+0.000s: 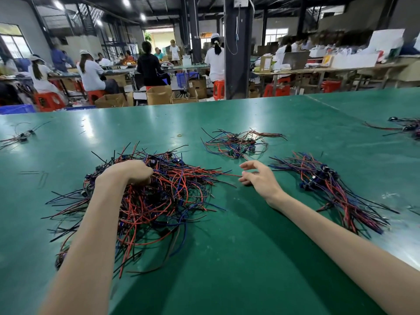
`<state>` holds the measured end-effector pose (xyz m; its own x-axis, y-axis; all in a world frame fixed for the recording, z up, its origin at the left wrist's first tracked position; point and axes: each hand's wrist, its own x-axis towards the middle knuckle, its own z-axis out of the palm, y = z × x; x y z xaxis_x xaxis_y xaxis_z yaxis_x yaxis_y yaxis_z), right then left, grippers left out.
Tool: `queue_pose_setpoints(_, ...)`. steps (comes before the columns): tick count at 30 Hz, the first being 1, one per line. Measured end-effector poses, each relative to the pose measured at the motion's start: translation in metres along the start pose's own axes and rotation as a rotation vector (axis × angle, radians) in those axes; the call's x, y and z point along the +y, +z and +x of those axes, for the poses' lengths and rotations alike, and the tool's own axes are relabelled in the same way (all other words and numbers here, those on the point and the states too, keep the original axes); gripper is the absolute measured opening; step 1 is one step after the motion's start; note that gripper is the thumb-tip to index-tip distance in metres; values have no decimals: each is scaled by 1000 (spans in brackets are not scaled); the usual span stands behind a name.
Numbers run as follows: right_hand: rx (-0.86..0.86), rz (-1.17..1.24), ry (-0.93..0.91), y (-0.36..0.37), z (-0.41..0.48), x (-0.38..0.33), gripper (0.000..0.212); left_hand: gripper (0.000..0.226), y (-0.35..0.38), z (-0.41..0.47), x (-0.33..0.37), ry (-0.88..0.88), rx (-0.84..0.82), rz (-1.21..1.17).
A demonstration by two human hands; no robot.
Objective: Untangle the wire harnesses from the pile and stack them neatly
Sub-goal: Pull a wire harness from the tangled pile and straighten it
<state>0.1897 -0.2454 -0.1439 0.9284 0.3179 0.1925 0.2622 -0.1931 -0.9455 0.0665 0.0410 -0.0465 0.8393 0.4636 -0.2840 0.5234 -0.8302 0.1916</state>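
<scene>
On the green tabletop [250, 258] the big tangled pile [163, 196] of red, blue and black wire harnesses lies left of centre, loose ends sticking out all round it. The left hand [134, 172] is dug into the top of that pile, wrist bent, fingers curled under and closed on a clump of the wires; the fingertips themselves are mostly buried. The right hand [259, 176] is slack and holds nothing, its fingers spread and lightly bent, low over the bare green between the pile and the neat stack [329, 189]; whether it touches the surface I cannot tell. That stack lies to the right, its wires running roughly the same way, dark connectors bunched near its far end. Beyond the right hand sits a smaller loose cluster [241, 144] with little green boards in it. A rubber band [180, 134] lies alone farther back. More harnesses rest at the far left edge [20, 136] and the far right edge [406, 127].
</scene>
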Motion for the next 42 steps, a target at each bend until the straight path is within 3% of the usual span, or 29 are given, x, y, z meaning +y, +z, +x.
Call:
queue_pose_setpoints(5,33,56,44,-5,1,4,13,8,7,6,-2,39,-3,122)
queue_pose_setpoints(14,22,106,67,-2,-1,6,14,17,11,4,0,34,19,136)
queue_pose_setpoints(20,36,118,72,-6,-2,4,15,24,-26,-23,2,135,271,-128)
queue_pose_setpoints(25,46,145,77,-7,-3,3,15,25,-42,-40,17,304,708,-624)
queue_pose_setpoints(28,37,197,91,-8,-4,3,15,13,-39,-43,39,428,578,-947)
queue_pose_setpoints(32,2,284,125,-9,-6,-3,17,8,-13,-42,71,470,356,-1090)
queue_pose_setpoints(35,-54,323,127,-9,-11,-7,19,19,7,-43,88,446,254,-1247)
queue_pose_setpoints(42,-170,385,113,-12,-19,-15,15,17,15,-63,123,668,136,-1553)
